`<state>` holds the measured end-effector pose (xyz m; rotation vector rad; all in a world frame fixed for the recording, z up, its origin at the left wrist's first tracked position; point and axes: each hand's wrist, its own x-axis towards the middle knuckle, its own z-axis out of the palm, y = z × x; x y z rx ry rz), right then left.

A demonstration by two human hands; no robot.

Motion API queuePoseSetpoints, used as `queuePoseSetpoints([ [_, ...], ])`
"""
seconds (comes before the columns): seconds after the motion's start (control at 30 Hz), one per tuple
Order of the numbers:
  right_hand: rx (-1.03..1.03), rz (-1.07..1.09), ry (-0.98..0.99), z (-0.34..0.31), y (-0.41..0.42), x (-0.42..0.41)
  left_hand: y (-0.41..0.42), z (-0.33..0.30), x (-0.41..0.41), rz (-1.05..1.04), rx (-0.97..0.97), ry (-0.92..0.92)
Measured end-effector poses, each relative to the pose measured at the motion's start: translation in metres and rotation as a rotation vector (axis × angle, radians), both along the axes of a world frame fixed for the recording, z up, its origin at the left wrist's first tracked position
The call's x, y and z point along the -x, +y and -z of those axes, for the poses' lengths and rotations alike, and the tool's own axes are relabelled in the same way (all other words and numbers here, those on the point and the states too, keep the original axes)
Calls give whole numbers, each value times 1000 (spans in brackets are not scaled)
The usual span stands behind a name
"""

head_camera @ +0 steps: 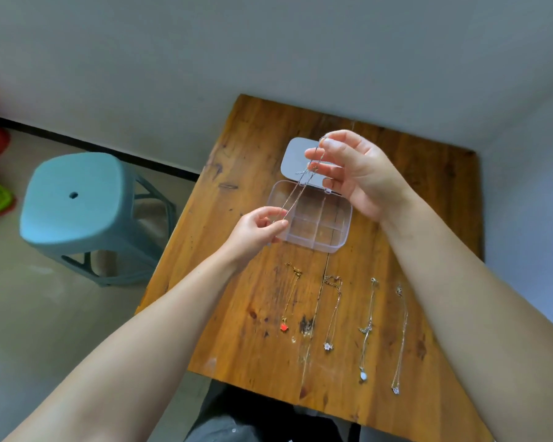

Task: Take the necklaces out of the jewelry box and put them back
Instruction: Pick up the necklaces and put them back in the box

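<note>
you had a thin silver necklace stretched between both hands above the open jewelry box. your right hand pinched its upper end between thumb and fingertips, over the lid that lay folded back; your left hand pinched the lower end at the box's near left corner. the doubled chain ran taut on a slant, its long axis going from low and left, near you, up toward the far right. four other necklaces lay side by side on the wooden table, between you and the box, each lengthwise toward you with the clasp at the far end and the pendant at the near end: one with a red pendant, the rest silvery. every compartment i could see looked empty, so i judged the taking-out nearly done, with this chain probably the last. putting all five back was yet to be done
</note>
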<state>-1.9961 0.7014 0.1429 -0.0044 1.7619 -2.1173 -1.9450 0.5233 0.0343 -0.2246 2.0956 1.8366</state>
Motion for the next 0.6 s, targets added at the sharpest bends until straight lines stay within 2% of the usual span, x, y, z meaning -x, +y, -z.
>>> queuePoseSetpoints([
  [0.1,-15,108,32,6,-4,16,3,4,29,17,12,-4],
  [0.23,-77,208,26,19,-16,34,8,10,71,-86,0,-74],
  [0.47,-315,291,-30,54,-32,59,9,28,124,36,167,-174],
  [0.6,-414,271,-107,84,-37,63,1,38,133,78,252,-141],
])
